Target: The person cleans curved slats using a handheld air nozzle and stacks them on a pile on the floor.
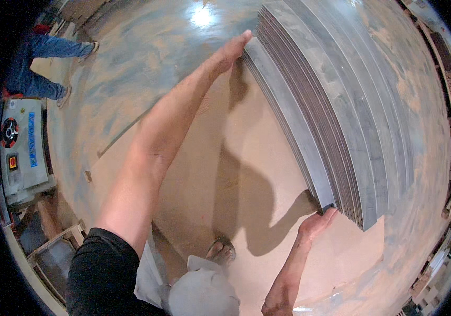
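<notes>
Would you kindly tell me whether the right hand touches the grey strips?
Touching: the head view shows the right hand meeting the grey strips' near end.

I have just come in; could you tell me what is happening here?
A person has both bare hands on some long grey strips, the left hand at the far end, the right hand at the near end. A larger stack of grey panels is alongside. Whether the strips are lifted is unclear. A tan board shows below. Another person's legs show upper left.
</notes>
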`<state>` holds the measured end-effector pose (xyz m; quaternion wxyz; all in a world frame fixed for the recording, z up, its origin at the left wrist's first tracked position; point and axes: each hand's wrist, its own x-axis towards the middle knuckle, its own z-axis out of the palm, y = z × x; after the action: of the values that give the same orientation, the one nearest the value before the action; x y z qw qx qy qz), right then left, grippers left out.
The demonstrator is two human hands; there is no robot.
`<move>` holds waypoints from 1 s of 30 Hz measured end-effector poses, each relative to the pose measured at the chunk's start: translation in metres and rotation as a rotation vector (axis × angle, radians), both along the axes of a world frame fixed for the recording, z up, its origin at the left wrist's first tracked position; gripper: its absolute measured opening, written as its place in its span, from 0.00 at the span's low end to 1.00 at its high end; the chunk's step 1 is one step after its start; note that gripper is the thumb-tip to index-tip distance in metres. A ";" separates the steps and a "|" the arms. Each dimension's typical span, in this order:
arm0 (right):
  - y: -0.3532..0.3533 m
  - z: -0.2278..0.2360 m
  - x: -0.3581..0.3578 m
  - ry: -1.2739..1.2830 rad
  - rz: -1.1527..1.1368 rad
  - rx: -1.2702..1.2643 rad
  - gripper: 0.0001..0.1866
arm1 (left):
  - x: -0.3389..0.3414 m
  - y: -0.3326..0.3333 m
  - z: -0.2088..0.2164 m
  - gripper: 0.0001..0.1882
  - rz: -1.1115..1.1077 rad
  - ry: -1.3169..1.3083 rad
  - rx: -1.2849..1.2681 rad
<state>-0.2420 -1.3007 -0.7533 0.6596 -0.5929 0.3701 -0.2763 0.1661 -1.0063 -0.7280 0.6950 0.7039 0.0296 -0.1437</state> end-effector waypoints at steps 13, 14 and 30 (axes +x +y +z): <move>0.006 -0.017 0.017 0.012 -0.101 -0.011 0.33 | 0.039 0.020 -0.028 0.28 0.064 0.018 0.039; 0.006 -0.017 0.015 -0.013 -0.102 0.023 0.33 | 0.037 0.024 -0.025 0.29 0.025 0.004 0.002; -0.002 0.004 0.019 -0.203 -0.003 0.233 0.43 | -0.123 -0.079 0.016 0.40 0.365 0.312 -0.546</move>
<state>-0.2231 -1.3030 -0.7493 0.7575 -0.4809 0.3321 -0.2909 0.0435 -1.0857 -0.7119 0.8586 0.4452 0.2210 -0.1254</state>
